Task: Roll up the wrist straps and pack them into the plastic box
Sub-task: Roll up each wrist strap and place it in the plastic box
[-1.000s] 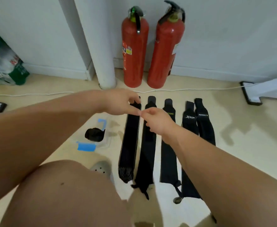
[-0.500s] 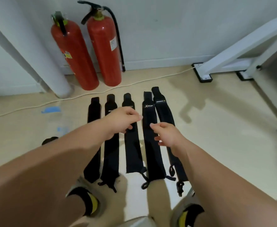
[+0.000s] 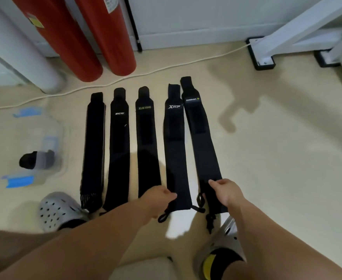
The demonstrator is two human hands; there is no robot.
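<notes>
Beige floor (image 3: 267, 158), white wall (image 3: 206, 15), two red fire extinguishers (image 3: 109, 37). Five wrist straps (image 3: 145, 138) lie flat in a row; a rolled strap (image 3: 35, 160) sits in the plastic box (image 3: 34, 130). The right hand (image 3: 225, 191) pinches the rightmost strap (image 3: 201, 138); whether the left hand (image 3: 159, 197) grips, I cannot tell.

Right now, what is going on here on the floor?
A person bends over five wrist straps laid flat side by side. The left hand is at the near end of the XTEP strap, the right hand at that of the rightmost strap; a grip is not clear. One rolled strap already lies in the plastic box.
</notes>
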